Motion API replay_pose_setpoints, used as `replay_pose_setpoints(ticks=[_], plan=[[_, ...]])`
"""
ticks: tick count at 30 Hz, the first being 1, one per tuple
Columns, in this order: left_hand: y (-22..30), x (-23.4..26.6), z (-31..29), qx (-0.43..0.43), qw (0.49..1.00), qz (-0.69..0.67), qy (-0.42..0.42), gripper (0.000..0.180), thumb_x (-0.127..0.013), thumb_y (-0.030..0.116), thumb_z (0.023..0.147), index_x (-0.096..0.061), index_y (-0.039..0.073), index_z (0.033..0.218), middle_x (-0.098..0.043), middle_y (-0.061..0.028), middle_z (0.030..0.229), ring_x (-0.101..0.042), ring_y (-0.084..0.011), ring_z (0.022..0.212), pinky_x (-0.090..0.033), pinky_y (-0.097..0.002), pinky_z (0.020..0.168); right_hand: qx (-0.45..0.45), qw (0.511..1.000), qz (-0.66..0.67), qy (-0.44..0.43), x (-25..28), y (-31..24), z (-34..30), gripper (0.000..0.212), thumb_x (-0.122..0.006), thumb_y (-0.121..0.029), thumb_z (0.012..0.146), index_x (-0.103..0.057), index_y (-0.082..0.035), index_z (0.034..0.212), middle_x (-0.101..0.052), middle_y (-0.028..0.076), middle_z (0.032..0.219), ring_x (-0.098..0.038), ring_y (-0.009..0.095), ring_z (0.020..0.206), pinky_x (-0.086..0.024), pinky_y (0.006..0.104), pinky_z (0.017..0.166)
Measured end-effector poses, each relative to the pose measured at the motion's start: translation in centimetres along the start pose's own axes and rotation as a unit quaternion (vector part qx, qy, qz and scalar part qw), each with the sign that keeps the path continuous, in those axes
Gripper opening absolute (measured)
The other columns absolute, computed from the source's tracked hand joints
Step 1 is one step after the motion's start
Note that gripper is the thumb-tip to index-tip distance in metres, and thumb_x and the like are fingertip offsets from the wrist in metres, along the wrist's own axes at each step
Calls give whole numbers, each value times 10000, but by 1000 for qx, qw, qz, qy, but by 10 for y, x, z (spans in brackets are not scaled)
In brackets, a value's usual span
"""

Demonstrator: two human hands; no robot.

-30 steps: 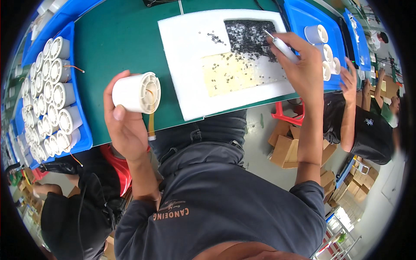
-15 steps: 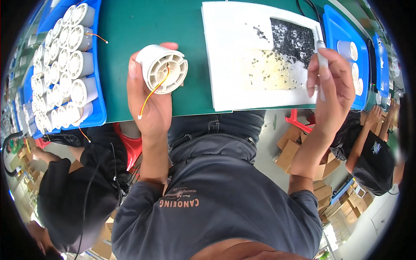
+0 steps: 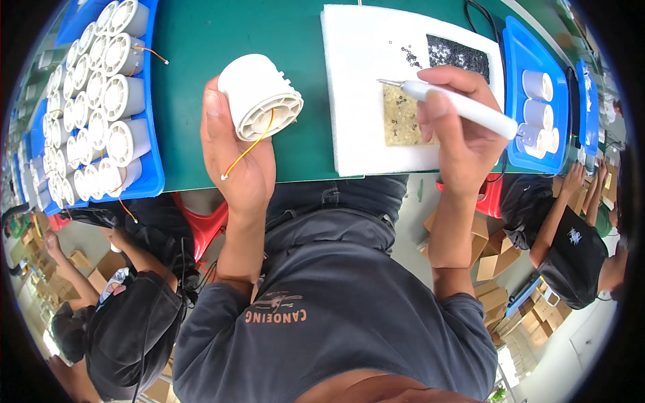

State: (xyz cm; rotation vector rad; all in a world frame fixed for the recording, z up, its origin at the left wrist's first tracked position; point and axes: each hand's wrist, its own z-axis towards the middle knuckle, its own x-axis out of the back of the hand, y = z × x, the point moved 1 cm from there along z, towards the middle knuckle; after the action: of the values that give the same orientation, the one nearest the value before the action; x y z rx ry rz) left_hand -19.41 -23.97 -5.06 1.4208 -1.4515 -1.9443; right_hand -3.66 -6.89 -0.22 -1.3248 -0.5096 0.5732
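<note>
Red stools [image 3: 208, 232], pale grey floor [image 3: 409, 218]

The white cylindrical housing [image 3: 248, 87] looks like smooth, moulded plastic with a soft sheen, its wire leads [image 3: 246, 150] sheathed in thin coloured plastic. The pen-shaped tool [image 3: 474, 113] has a smooth white plastic-looking body and a shiny metal tip. Under it, the white board [image 3: 349, 114] looks like matt foam, with a duller, mottled yellow patch [image 3: 396, 127]. The green tabletop [image 3: 289, 33] is smooth and mostly matt; the blue tray [image 3: 156, 158] is glossy plastic. The grey shirt [image 3: 363, 295] is matt cloth, and the boxes [image 3: 474, 238] are dull brown cardboard.
</note>
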Motion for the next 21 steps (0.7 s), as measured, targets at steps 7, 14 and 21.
replay_pose_setpoints(ticks=[7,14,21], plan=[[0,0,1,3,1000,1,-1,508,-292,416,1097,-516,-10,1259,-627,-160,1119,-622,-294,962,-491,-375,783,-7,997,-77,-21,-3,0,-2,140,-738,2,861,-699,43,990,-688,46,909,-586,34,719,-449,174,603],[1,2,2,-2,1000,1,-6,499,-295,409,1098,-518,-9,1256,-624,-158,1126,-620,-295,962,-489,-376,791,12,995,-90,-33,-6,4,0,127,-746,-5,856,-706,38,968,-693,38,887,-583,27,697,-443,174,582],[2,3,1,6,1000,-25,2,483,-322,395,1097,-517,-14,1264,-625,-167,1173,-618,-285,1045,-499,-443,934,55,990,-124,-36,-11,2,0,115,-747,5,832,-707,30,937,-689,30,816,-578,33,643,-448,182,560]])
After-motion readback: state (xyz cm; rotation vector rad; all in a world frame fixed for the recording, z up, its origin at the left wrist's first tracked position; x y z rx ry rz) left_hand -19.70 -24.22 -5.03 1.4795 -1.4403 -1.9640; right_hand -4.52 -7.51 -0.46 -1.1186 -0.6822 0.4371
